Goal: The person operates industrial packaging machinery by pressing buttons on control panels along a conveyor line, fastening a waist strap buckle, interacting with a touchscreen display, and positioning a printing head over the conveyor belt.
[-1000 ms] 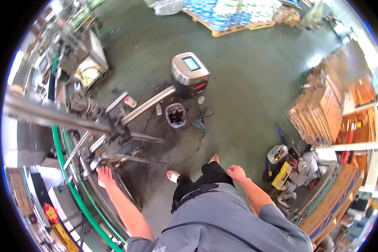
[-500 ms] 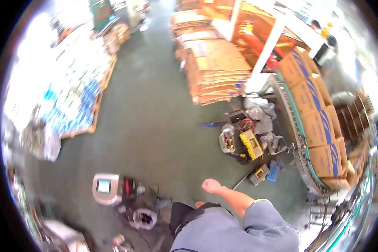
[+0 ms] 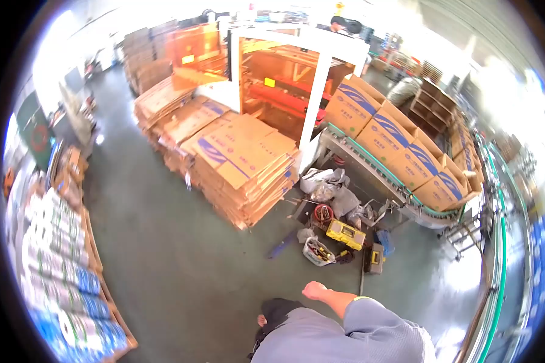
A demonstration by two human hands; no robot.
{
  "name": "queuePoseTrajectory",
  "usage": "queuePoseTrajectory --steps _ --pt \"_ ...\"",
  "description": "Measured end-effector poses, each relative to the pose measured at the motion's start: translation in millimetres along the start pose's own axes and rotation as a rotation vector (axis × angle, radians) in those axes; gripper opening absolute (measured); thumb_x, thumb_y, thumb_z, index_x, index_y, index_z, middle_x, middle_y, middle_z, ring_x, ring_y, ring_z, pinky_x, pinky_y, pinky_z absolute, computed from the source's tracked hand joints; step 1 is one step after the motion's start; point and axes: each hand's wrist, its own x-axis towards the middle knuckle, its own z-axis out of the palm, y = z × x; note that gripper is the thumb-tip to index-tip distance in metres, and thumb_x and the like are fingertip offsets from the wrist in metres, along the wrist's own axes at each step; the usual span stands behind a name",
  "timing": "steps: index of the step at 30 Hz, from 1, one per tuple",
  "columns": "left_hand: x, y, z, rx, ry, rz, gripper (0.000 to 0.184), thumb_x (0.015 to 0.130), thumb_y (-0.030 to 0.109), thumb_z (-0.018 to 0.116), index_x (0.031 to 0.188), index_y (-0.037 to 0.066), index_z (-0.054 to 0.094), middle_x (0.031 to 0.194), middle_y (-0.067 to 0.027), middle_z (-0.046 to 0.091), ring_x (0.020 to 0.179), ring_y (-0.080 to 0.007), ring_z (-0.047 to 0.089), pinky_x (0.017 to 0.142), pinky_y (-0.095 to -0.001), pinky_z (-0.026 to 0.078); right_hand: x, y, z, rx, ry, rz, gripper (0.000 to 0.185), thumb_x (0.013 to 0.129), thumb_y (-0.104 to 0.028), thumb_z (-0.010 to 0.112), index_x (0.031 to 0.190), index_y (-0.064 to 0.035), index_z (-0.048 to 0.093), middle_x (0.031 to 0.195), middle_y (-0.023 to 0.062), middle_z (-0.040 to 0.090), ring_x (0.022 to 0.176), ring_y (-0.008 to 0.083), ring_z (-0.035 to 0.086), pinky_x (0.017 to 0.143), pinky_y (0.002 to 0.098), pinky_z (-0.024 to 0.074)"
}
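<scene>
My right hand (image 3: 314,290) hangs low in front of my body with its fingers curled in; whether anything is inside the curl is too small to tell. Nearest to it on the floor are a white tub of tools (image 3: 318,251), a yellow toolbox (image 3: 346,235) and a grey and yellow toolbox (image 3: 375,259). My left hand is out of the picture. The front of my grey shirt (image 3: 339,339) fills the bottom edge.
Flat cardboard (image 3: 236,151) is stacked at the centre left. Open cartons (image 3: 399,148) stand on a curved conveyor (image 3: 375,163). Behind is a white-framed machine (image 3: 314,91). Wrapped bottles (image 3: 72,290) lie on a pallet (image 3: 118,320) at left. A person (image 3: 338,25) is far back.
The view has swung right, from the machine with the screen to the cardboard and cartons. My left hand, open by the metal frame earlier, has left the picture. My right hand stays curled.
</scene>
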Motion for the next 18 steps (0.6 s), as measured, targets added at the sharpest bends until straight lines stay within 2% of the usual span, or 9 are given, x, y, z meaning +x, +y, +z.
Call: queuePoseTrajectory --steps 1,3,5,9,11,12,13,15,18 --pt "42 63 17 -0.094 -0.027 0.003 0.059 0.092 0.049 0.072 0.137 0.012 0.058 0.123 -0.0177 0.068 0.107 -0.0295 0.064 0.09 -0.0403 0.053 -2 -48 -11 0.109 -0.014 0.045 0.031 0.086 -0.035 0.062 0.102 -0.0141 0.078 0.108 0.0123 0.075 0.103 0.0336 0.071 0.093 0.0447 0.0551" --pt "157 190 43 0.02 -0.249 0.231 0.027 0.102 0.037 0.061 0.11 0.012 0.068 0.093 -0.0029 0.072 0.065 -0.0146 0.063 0.052 -0.0328 0.049 30 -126 -4 0.162 0.012 0.037 0.031 0.086 -0.036 0.064 0.104 -0.0164 0.079 0.107 0.0113 0.076 0.1 0.0313 0.072 0.091 0.0441 0.0559" --pt "169 321 98 0.068 -0.173 0.381 0.021 0.103 0.032 0.062 0.1 0.011 0.064 0.084 -0.0015 0.067 0.06 -0.0101 0.058 0.046 -0.023 0.041 65 -201 4 0.225 0.067 0.016 0.033 0.088 -0.039 0.063 0.108 -0.0172 0.078 0.106 0.0102 0.076 0.098 0.0304 0.073 0.089 0.0439 0.0564" --pt "269 472 124 0.124 -0.141 0.559 0.021 0.103 0.031 0.06 0.098 0.011 0.063 0.082 -0.0022 0.065 0.059 -0.0098 0.057 0.044 -0.0218 0.039 171 -322 65 0.321 -0.053 0.093 0.037 0.089 -0.039 0.062 0.113 -0.0143 0.076 0.102 0.0116 0.076 0.096 0.0293 0.073 0.088 0.0449 0.0568" --pt "333 502 98 0.281 -0.257 0.519 0.019 0.102 0.028 0.061 0.103 0.009 0.064 0.085 -0.0036 0.066 0.058 -0.012 0.057 0.046 -0.0255 0.043 232 -379 107 -0.002 0.102 0.071 0.036 0.086 -0.038 0.062 0.104 -0.0112 0.078 0.094 0.0119 0.076 0.089 0.0291 0.073 0.082 0.0452 0.0574" --pt "392 494 56 0.199 -0.383 0.402 0.018 0.102 0.026 0.062 0.102 0.008 0.065 0.083 -0.0048 0.067 0.058 -0.0145 0.059 0.047 -0.0278 0.045 232 -431 90 0.081 -0.092 0.217 0.035 0.081 -0.037 0.064 0.094 -0.0087 0.079 0.09 0.0148 0.075 0.087 0.0309 0.073 0.08 0.0475 0.0562" --pt "446 490 17 0.127 -0.493 0.274 0.018 0.101 0.025 0.063 0.101 0.008 0.065 0.081 -0.0059 0.067 0.059 -0.017 0.061 0.047 -0.0302 0.047 241 -478 78 0.12 -0.182 0.168 0.034 0.078 -0.037 0.065 0.088 -0.0082 0.079 0.092 0.0181 0.075 0.087 0.0345 0.072 0.082 0.051 0.0544" --pt "457 531 29 0.316 -0.324 0.064 0.018 0.1 0.026 0.064 0.099 0.008 0.065 0.079 -0.0058 0.067 0.058 -0.0178 0.06 0.047 -0.0313 0.047 268 -599 61 0.076 -0.138 0.104 0.035 0.079 -0.037 0.065 0.093 -0.0087 0.079 0.095 0.0199 0.074 0.093 0.0359 0.071 0.086 0.0506 0.0537" --pt "507 614 77 0.388 -0.246 -0.07 0.02 0.097 0.028 0.065 0.095 0.008 0.064 0.077 -0.0056 0.066 0.056 -0.019 0.06 0.048 -0.033 0.047 340 -791 35 0.11 -0.026 -0.208 0.035 0.084 -0.037 0.061 0.097 -0.009 0.078 0.1 0.0181 0.074 0.097 0.0343 0.07 0.088 0.0448 0.0541"
